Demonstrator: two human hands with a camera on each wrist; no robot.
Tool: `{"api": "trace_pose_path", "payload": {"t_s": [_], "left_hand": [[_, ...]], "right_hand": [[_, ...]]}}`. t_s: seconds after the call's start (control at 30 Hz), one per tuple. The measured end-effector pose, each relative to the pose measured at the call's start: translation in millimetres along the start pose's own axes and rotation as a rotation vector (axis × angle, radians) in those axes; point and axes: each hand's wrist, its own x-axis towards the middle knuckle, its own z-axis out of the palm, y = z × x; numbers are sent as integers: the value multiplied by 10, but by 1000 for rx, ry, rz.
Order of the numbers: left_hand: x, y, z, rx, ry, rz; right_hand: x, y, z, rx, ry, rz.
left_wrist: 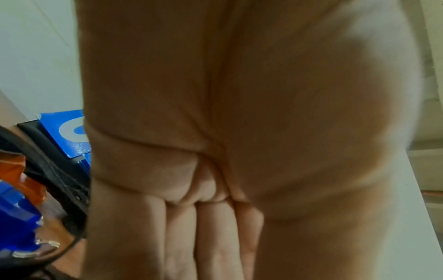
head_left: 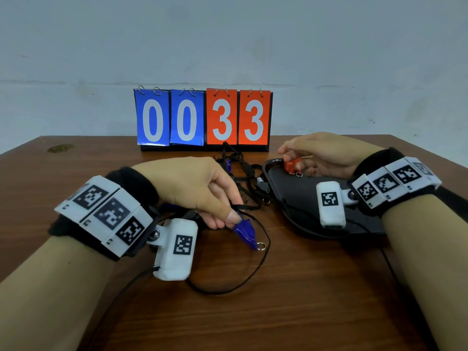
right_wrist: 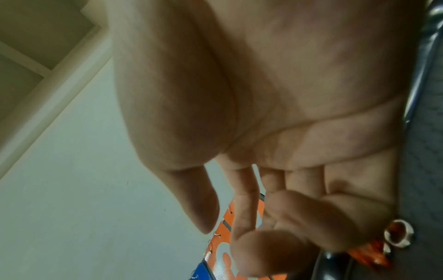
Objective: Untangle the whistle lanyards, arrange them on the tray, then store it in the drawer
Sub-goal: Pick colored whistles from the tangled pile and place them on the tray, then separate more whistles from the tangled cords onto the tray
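Observation:
My left hand [head_left: 234, 216] pinches the top of a blue whistle [head_left: 244, 231], whose metal ring [head_left: 261, 246] hangs just above the table. Its thin black cord [head_left: 263, 264] loops toward me. The left wrist view shows curled fingers [left_wrist: 182, 236] and the blue whistle [left_wrist: 16, 217] at the left edge. My right hand [head_left: 288, 158] holds an orange whistle [head_left: 291, 165] over the far left corner of the black tray [head_left: 298, 198]. The right wrist view shows the orange whistle [right_wrist: 369, 253] and its ring [right_wrist: 397, 235] under bent fingers. A tangle of black lanyards [head_left: 243, 173] lies between my hands.
In the tangle are another blue whistle [head_left: 228, 164] and a pale whistle [head_left: 262, 182] beside the tray. A flip scoreboard [head_left: 203, 117] reading 0033 stands at the back of the wooden table [head_left: 253, 312], against the wall. Black camera cables trail over the near table.

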Motion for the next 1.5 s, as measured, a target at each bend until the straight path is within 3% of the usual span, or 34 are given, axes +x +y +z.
{"api": "trace_pose_path", "payload": {"t_s": [0.13, 0.27, 0.43, 0.67, 0.8, 1.13, 1.37, 1.5], "left_hand": [[-6, 5, 4, -1, 37, 33], [-12, 27, 18, -109, 233, 131], [-11, 67, 28, -157, 465, 206], [-6, 114, 63, -120, 557, 191], [1, 111, 66, -135, 555, 203], [17, 105, 61, -118, 494, 176], [29, 5, -1, -42, 466, 54], [-17, -39, -84, 222, 445, -106]], "right_hand": [[15, 28, 16, -11, 13, 7], [-18, -27, 39, -1, -16, -44], [-126, -100, 123, -28, -134, -66], [-227, -197, 243, -117, -350, -60], [-270, -241, 258, -97, -434, -72], [-320, -210, 257, -189, -449, -130], [-256, -111, 68, -59, -357, -32], [-230, -68, -13, 14, -210, -5]]}}
